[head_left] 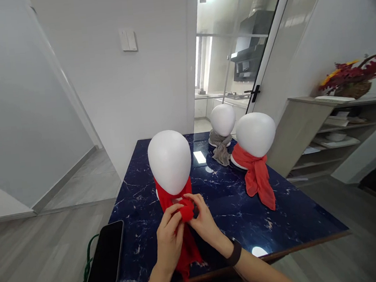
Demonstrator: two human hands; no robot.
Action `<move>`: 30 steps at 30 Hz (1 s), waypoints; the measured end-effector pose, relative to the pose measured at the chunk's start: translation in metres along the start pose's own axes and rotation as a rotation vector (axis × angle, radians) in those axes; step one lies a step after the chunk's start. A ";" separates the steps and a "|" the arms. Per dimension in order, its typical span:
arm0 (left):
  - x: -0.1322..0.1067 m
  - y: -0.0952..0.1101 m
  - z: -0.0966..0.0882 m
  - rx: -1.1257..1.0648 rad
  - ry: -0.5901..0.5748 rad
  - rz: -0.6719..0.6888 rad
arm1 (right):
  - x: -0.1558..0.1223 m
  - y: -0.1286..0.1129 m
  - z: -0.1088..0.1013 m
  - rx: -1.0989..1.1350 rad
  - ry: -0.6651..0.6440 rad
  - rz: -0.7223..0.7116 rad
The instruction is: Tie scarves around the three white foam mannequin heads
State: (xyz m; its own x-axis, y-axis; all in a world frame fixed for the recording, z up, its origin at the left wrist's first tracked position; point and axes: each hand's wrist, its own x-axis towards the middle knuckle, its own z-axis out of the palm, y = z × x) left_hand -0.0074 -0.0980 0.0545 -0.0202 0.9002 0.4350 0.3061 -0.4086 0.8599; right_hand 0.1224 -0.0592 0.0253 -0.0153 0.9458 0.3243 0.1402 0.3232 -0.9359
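Observation:
A white mannequin head (170, 160) stands on the dark blue marbled table, a red scarf (186, 254) wrapped around its neck. Both my hands are at the front of that neck, fingers closed on the scarf, where the cloth bunches into a loop or knot. My left hand (170, 233) pinches the bunch from its left side. From the right, my right hand (202, 217) grips the same bunch with thumb and fingers. One scarf end hangs down toward the table's front edge between my forearms. How the cloth crosses inside the bunch is hidden by my fingers.
Farther right stand a mannequin head with a coral scarf (258, 178) and another with a grey scarf (221, 151). A black-screened phone or tablet (104, 260) lies at the table's left edge, a green cord beside it. Shelves (336, 131) stand beyond the right side.

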 end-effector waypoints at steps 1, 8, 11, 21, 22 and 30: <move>-0.001 -0.001 0.001 0.012 -0.038 0.016 | 0.001 -0.005 -0.001 0.009 -0.053 -0.035; -0.002 -0.045 0.005 0.099 0.246 -0.264 | 0.022 -0.004 -0.004 0.330 -0.045 0.139; 0.001 -0.057 0.002 0.035 0.038 -0.402 | 0.028 -0.001 -0.003 0.496 -0.017 0.282; 0.013 -0.056 -0.051 0.795 -0.114 -0.379 | 0.093 0.011 -0.039 0.743 0.142 0.463; 0.013 -0.058 -0.056 0.848 -0.122 -0.385 | 0.101 0.011 -0.043 0.757 0.151 0.467; 0.006 -0.064 -0.053 0.501 -0.083 -0.428 | 0.084 0.001 -0.042 0.634 0.201 0.277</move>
State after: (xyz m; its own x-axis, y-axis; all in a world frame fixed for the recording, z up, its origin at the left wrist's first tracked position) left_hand -0.0776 -0.0739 0.0161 -0.1717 0.9842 0.0433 0.6932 0.0895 0.7151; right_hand 0.1626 0.0187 0.0575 0.1288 0.9913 0.0254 -0.4898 0.0859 -0.8676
